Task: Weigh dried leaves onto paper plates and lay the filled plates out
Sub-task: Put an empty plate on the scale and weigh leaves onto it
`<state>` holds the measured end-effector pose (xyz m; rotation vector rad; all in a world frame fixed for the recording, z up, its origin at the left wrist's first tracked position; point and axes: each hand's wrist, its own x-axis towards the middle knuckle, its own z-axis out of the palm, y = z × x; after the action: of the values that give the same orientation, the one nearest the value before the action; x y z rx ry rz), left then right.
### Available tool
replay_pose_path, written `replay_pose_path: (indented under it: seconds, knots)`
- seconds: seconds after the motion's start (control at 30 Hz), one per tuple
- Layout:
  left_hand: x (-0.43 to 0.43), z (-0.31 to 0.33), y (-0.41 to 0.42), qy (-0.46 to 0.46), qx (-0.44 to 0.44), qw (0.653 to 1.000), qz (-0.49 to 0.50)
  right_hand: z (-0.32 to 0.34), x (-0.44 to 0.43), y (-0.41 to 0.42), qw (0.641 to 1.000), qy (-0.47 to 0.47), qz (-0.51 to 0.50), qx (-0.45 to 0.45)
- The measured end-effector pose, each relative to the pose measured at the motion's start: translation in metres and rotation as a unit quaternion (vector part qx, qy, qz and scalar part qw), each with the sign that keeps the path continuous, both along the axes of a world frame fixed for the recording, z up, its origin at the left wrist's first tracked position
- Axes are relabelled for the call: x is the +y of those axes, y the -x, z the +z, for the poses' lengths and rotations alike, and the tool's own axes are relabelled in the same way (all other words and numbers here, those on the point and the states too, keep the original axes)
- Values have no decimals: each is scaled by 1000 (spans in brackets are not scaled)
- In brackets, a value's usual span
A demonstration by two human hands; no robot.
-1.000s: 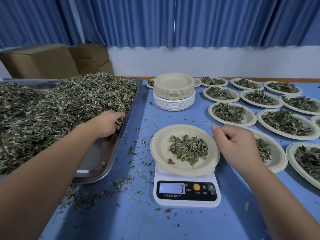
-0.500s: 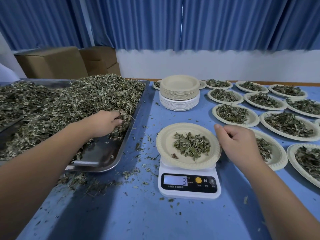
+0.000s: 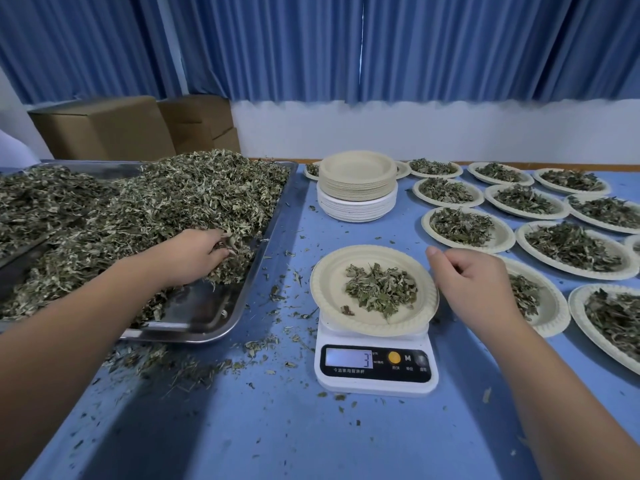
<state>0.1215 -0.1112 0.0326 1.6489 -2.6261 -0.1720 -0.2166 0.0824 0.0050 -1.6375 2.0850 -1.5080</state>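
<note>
Paper plate point(image 3: 332, 289) sits on the scale point(image 3: 377, 379), right hand point(image 3: 474, 285) loosely curled and empty beside it; left hand's point(image 3: 190, 258) fingers clutch dried leaves point(image 3: 156, 209).

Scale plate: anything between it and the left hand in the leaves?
Only the tray rim and a strip of leaf-strewn table, both low. The left hand grips leaves in the tray; the right hand is beside the plate's right rim, off that path.

Bare forearms point(image 3: 86, 327), left hand point(image 3: 188, 256), right hand point(image 3: 474, 284)
</note>
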Motion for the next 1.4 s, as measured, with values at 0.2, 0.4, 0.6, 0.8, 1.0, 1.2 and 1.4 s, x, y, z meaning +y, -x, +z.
replay_pose_path:
  seconds: [0.2, 0.4, 0.6, 0.8, 1.0, 1.2, 1.4]
  knots:
    - [4, 2, 1, -6, 40, 999, -17, 0, 0, 0, 1000, 0, 0, -3]
    - [6, 7, 2, 24, 103, 994, -5, -1, -2, 2, 1000, -2, -1, 1]
    - [17, 19, 20, 50, 187, 981, -21, -2, -3, 3, 1000, 2, 0, 1]
    - [56, 39, 80, 17, 327, 941, -88, -4, -4, 5, 1000, 8, 3, 7]
    - [87, 38, 141, -73, 376, 907, -176, -6, -5, 7, 1000, 14, 2, 3]
    - [97, 10, 165, -82, 280, 931, -218, -6, -4, 10, 1000, 17, 1, 11]
    - [89, 10, 149, -37, 231, 941, -244, -5, -5, 9, 1000, 21, 5, 9]
